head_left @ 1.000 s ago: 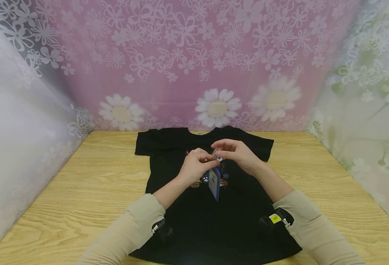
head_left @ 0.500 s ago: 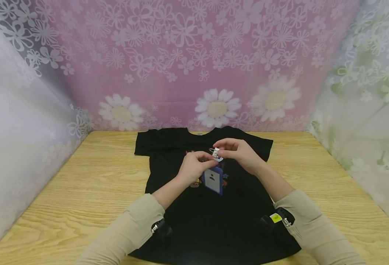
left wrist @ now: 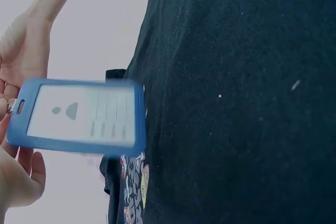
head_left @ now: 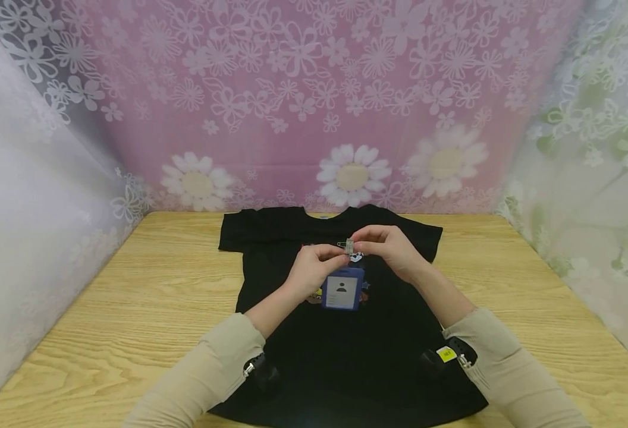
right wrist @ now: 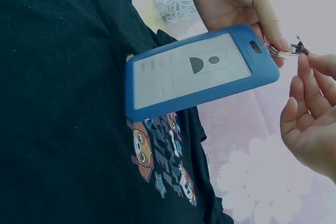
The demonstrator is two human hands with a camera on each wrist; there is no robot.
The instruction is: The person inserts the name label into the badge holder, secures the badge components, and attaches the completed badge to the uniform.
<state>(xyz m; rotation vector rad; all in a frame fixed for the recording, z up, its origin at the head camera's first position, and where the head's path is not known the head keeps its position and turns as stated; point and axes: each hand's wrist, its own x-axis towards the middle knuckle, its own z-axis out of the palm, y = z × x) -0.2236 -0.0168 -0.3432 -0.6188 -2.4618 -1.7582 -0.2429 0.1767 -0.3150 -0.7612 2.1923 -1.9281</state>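
A blue-framed ID badge (head_left: pixel 342 289) with a white card hangs over a black T-shirt (head_left: pixel 335 368). Above it, my right hand (head_left: pixel 391 252) pinches a small metal badge clip (head_left: pixel 349 245) between thumb and fingers. A pin sticks out from the clip's left side. My left hand (head_left: pixel 314 270) pinches the short strap (right wrist: pixel 282 52) joining clip and badge, its fingertips close beside the clip. In the left wrist view the badge (left wrist: pixel 79 116) shows its card side, with the right hand (left wrist: pixel 29 45) behind.
The shirt lies spread with its collar toward the far edge of the wooden table (head_left: pixel 132 297). Cartoon figures (right wrist: pixel 142 145) are printed on its chest. A pink floral curtain (head_left: pixel 271 119) stands behind, with pale curtains at both sides.
The hanging badge has swung from nearly edge-on to face the head view. The metal clip has turned flat toward the head camera, and both hands have barely moved.
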